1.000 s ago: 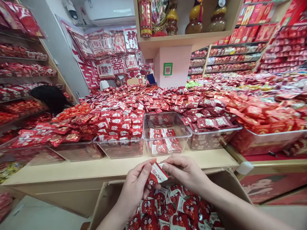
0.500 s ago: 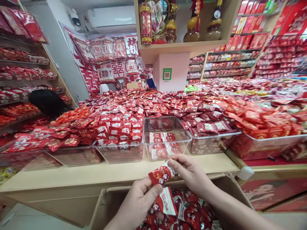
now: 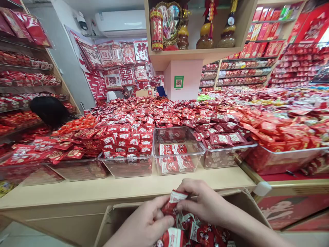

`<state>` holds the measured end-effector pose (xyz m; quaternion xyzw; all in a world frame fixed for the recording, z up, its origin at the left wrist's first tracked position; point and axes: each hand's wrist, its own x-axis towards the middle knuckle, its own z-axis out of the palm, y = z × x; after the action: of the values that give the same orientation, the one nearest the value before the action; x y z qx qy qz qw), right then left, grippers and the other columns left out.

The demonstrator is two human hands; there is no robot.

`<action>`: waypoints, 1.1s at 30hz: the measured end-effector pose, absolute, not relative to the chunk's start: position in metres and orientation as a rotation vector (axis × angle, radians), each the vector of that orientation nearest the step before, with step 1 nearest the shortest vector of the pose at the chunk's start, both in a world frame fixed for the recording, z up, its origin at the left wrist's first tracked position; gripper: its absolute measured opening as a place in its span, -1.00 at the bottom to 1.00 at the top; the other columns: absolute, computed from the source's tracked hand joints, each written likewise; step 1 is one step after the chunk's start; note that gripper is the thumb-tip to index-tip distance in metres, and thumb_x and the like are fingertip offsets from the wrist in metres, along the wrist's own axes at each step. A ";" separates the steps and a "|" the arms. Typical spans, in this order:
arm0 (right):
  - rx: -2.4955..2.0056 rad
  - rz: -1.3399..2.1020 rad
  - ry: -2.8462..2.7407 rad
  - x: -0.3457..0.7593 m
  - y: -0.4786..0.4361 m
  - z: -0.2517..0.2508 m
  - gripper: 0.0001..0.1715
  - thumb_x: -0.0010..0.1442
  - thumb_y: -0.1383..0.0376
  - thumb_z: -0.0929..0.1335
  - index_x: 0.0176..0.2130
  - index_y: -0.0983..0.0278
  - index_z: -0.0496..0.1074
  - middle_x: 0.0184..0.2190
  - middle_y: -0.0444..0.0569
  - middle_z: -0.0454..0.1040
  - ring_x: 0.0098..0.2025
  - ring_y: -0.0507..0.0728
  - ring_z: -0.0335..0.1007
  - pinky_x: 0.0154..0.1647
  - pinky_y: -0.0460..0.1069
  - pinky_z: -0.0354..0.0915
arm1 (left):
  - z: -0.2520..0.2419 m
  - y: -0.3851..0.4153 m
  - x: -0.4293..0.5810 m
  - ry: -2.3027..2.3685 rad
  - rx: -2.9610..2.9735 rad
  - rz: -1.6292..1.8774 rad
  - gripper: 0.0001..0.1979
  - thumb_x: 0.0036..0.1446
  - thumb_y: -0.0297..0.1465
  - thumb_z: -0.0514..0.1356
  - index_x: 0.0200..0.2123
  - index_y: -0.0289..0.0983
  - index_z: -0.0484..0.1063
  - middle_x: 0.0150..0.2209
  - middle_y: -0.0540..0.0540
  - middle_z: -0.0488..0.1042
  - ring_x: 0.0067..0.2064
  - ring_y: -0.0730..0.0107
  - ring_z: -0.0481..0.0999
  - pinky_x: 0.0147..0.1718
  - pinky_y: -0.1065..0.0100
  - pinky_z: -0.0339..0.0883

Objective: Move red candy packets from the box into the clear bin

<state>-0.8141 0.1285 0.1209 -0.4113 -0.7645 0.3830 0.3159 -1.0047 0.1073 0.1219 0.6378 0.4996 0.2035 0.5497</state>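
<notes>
My left hand and my right hand meet above an open cardboard box. Between them is a small red and white candy packet, gripped by the fingers of both hands. A second packet shows just below my left thumb; whether that hand also grips it is unclear. Loose red packets fill the box under my hands, partly hidden by my wrists. Beyond the box, a clear plastic bin on the counter holds several similar packets laid in rows.
Other clear bins heaped with red packets line the pale counter on both sides. A wooden display shelf hangs over the middle. At the left, the dark hair of a person shows behind the heaps.
Both hands have come lower and nearer the box with the packet. My right hand has moved down around its upper end, and the packet is now more upright.
</notes>
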 end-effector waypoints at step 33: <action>-1.768 0.673 -2.128 -0.861 0.363 0.126 -0.76 -0.19 0.54 0.36 -0.38 0.42 0.44 -0.48 -0.01 0.45 -0.48 0.02 0.31 -0.55 -0.14 0.16 | 0.106 0.140 -1.014 1.233 1.215 0.933 -0.69 -0.05 -0.13 0.08 -0.35 -0.25 0.30 -0.73 0.20 0.11 -0.73 0.65 0.06 -0.73 0.56 -0.08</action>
<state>-0.8606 0.3628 0.1258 -0.6144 -0.7392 0.2339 0.1466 -1.0142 0.1402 0.1056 0.5144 0.5217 0.3948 0.5544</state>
